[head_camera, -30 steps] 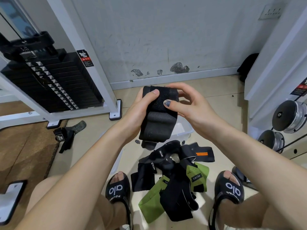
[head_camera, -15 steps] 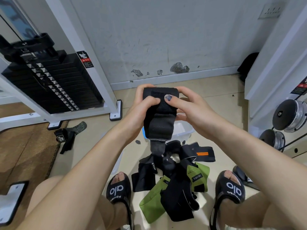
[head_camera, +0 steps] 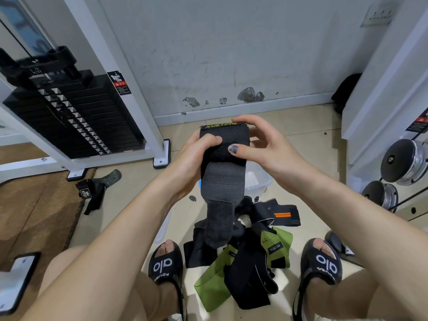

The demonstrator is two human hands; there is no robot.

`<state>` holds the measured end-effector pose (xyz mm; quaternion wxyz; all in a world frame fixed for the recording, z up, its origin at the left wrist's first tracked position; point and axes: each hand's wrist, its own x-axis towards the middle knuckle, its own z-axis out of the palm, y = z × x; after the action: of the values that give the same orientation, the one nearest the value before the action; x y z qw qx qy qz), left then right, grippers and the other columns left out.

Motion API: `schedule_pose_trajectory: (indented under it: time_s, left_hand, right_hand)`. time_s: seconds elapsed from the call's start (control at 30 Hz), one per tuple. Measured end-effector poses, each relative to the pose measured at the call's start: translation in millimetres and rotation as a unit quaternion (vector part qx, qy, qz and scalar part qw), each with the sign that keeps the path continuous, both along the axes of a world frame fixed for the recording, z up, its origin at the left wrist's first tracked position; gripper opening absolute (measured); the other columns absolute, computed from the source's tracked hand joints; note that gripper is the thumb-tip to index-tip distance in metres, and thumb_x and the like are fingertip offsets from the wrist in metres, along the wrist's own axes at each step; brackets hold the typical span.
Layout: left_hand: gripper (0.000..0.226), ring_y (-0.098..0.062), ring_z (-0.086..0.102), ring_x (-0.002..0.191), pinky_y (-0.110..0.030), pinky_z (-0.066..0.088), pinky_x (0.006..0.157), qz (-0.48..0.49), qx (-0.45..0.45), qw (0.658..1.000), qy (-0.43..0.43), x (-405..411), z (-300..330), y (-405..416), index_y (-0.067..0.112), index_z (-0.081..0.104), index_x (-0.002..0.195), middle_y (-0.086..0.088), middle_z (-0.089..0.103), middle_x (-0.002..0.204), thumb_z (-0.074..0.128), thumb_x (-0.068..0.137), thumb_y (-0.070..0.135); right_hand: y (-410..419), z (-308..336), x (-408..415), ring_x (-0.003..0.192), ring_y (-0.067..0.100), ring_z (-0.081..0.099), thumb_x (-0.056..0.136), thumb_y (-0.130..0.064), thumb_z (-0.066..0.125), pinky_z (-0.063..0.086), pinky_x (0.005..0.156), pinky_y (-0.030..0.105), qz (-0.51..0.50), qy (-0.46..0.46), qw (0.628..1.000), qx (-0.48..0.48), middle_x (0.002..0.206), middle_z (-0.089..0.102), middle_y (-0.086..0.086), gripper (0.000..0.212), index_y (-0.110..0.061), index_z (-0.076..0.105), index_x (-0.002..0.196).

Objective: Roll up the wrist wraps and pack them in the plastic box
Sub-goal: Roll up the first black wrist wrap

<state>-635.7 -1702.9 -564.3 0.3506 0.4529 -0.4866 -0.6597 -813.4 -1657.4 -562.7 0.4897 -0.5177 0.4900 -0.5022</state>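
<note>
A black wrist wrap (head_camera: 223, 179) with a green-lettered label at its top edge hangs in front of me, its fuzzy grey tail dangling over the floor pile. My left hand (head_camera: 196, 161) grips its left side, thumb pressed across the upper band. My right hand (head_camera: 261, 147) holds the top and right side, thumb on the front, fingers curled over the upper edge. Behind the wrap, the clear plastic box (head_camera: 257, 179) stands on the floor, mostly hidden. Below lies a pile of several black and green wraps (head_camera: 243, 258).
A white weight-stack machine (head_camera: 76, 117) stands at left, with a loose black strap (head_camera: 92, 193) and brown mat (head_camera: 34, 216) beside it. Dumbbells (head_camera: 407, 161) sit on a rack at right. My sandalled feet (head_camera: 165, 262) flank the pile. The wall is close ahead.
The wrap has unrolled further: its grey tail now hangs much lower, down to the pile. My right fingers moved up over the top edge, and the green label now shows.
</note>
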Motion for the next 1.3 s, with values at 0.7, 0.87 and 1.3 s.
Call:
schedule_pose_trajectory:
  time_s: [0.7, 0.87, 1.3]
  left_hand:
    - [0.055, -0.024, 0.07, 0.119, -0.045, 0.062, 0.088, -0.09, 0.055, 0.994, 0.013, 4.4, 3.0, 3.2, 0.021, 0.05, 0.144, -0.009, 0.064, 0.141, 0.059, 0.098, 0.051]
    - [0.073, -0.037, 0.069, 0.119, -0.056, 0.058, 0.097, -0.054, 0.099, 0.993, 0.023, 1.1, 6.8, 4.0, 0.013, 0.044, 0.149, -0.021, 0.063, 0.138, 0.061, 0.091, 0.055]
    - [0.052, -0.036, 0.065, 0.098, -0.044, 0.061, 0.072, 0.014, 0.111, 0.986, 0.12, 10.5, 11.3, -2.0, 0.0, 0.046, 0.145, -0.02, 0.063, 0.114, 0.049, 0.095, 0.012]
  right_hand:
    - [-1.3, -5.2, -1.1, 0.091, 0.015, 0.068, 0.086, -0.005, 0.079, 0.058, 0.085, 0.03, -0.034, 0.032, 0.998, -0.038, 0.121, 0.066, 0.015, 0.042, -0.022, 0.069, 0.123]
    - [4.0, -10.2, 8.6, 0.111, 0.02, 0.063, 0.075, -0.023, 0.081, 0.058, 0.09, 0.047, -0.045, 0.09, 0.991, -0.083, 0.123, 0.064, 0.001, 0.046, -0.035, 0.069, 0.117]
    - [21.8, -4.0, -3.8, 0.145, 0.009, 0.035, 0.068, 0.002, 0.057, 0.038, 0.115, 0.038, 0.032, 0.272, 0.948, -0.159, 0.154, 0.034, -0.009, 0.082, -0.034, 0.052, 0.142]
